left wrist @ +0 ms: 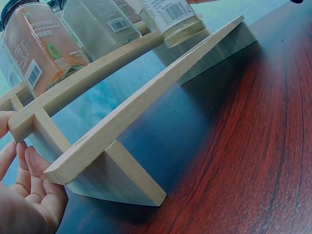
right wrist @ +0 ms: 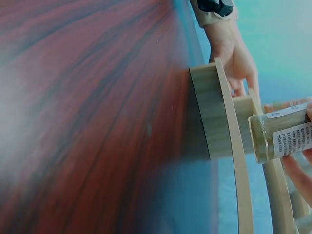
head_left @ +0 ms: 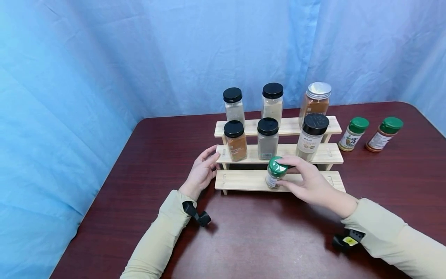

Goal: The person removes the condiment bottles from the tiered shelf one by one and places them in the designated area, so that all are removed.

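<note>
Fingers (head_left: 291,160) of the right hand (head_left: 311,184) pinched a jar (head_left: 276,173) just above the bottom tier (head_left: 244,180) of a rack (head_left: 287,150); the left hand (head_left: 203,170) gripped the rack's left end. Behind, 6 jars (head_left: 237,146) stood; rightward, 2 more jars (head_left: 353,135) on the table (head_left: 167,143).

A small clear jar (head_left: 273,181) with a green lid, white printed label and dull yellowish-brown contents is held slightly tilted, lid up, just above the lowest tier, near the tier's middle. The pale wooden rack (head_left: 244,180) has three stepped planks on slab supports and stands upright on the table (head_left: 244,240).
</note>
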Demonstrator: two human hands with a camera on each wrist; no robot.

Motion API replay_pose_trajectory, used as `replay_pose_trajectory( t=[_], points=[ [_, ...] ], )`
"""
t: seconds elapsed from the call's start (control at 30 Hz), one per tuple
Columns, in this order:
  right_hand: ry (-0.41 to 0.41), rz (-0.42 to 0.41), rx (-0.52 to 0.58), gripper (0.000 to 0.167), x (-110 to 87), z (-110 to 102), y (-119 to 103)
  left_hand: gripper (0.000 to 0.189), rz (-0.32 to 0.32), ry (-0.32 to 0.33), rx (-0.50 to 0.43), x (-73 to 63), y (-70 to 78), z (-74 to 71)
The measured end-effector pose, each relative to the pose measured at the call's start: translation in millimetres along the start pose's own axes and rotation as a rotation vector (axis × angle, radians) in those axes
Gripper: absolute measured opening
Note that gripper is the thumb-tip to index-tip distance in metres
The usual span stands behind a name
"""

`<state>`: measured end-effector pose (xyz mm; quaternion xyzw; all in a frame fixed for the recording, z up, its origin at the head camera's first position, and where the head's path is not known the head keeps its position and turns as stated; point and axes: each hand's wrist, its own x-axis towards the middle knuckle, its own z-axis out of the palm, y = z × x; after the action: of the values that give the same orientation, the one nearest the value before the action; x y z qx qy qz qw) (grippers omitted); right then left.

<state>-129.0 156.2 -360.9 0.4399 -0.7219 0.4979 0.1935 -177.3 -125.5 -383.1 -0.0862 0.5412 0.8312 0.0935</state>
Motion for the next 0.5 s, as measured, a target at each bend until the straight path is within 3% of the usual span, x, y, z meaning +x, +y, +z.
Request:
replay_pose_trajectory(
  t=[0.13,0.5],
  points=[
    [0.008,0.020,-0.018,0.047,-7.6,-14,1,0.044,0.000,-0.001,0.010,0.4,-0.6,-0.3],
    [0.023,0.105,-0.166,0.062,-26.1,-48,2,0.045,0.005,0.003,0.017,-1.5,1.0,0.4]
  ],
)
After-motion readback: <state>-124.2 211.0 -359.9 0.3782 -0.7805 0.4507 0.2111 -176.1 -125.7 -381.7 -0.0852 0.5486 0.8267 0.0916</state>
